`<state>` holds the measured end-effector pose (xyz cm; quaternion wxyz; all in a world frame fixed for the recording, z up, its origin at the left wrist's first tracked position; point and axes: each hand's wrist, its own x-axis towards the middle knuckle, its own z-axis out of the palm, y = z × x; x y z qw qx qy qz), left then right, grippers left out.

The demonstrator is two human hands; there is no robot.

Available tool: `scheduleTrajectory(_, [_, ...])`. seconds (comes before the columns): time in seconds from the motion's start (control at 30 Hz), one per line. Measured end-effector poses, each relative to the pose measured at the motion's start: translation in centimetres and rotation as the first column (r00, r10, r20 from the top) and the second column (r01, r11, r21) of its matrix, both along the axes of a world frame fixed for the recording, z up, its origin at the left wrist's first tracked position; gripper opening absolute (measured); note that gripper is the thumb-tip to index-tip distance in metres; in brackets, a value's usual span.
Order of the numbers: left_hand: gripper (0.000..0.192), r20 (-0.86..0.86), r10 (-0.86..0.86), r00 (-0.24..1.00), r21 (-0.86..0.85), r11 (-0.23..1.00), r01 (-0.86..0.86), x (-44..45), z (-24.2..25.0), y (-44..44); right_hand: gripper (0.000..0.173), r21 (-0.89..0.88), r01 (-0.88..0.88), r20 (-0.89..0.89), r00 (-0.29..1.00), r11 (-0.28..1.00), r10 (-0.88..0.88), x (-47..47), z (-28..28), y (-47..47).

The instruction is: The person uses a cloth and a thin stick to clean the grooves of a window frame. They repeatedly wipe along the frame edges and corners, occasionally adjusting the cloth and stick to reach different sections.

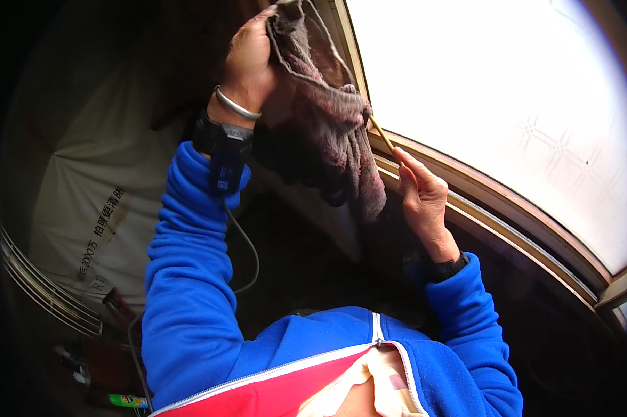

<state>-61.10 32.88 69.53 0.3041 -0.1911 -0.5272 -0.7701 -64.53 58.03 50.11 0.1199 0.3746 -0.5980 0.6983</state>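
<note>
A worn grey cloth [329, 109] with reddish patches hangs in loose folds at the upper middle. My left hand [250, 57] grips its upper left edge. Lower and to the right, my right hand [423, 195] pinches a thin yellowish stick [382, 133] between thumb and fingers. The stick slants up and left to the cloth's right edge, where its far end is hidden. Some of my left fingers are out of sight behind the cloth.
A bright window pane [490, 120] in a wooden frame [501, 198] runs close along the right. On the left hangs a pale sheet [68, 208] bearing print, above a curved metal rack [52, 292]. A cable [250, 250] trails from the wrist device [227, 161]; a green packet [128, 401] lies below.
</note>
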Motion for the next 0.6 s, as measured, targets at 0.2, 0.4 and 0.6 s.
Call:
scheduleTrajectory(0.2, [0.03,0.111,0.072,0.991,0.018,0.997,-0.074,2.6,-2.7,1.0,0.033,-0.11,-0.008,-0.045,0.999,0.994,0.003,1.3,1.0,-2.0])
scheduleTrajectory(0.4, [0.031,0.075,-0.048,0.996,0.036,0.998,0.046,2.1,-11.2,3.5,0.03,-0.111,-0.088,-0.006,0.996,0.99,0.088,1.2,1.2,-2.8])
scheduleTrajectory(0.6, [0.044,-0.033,0.179,0.983,-0.472,0.865,-0.173,2.2,-12.5,3.7,0.03,-0.203,-0.088,0.032,0.995,0.975,0.096,0.4,-0.7,-4.6])
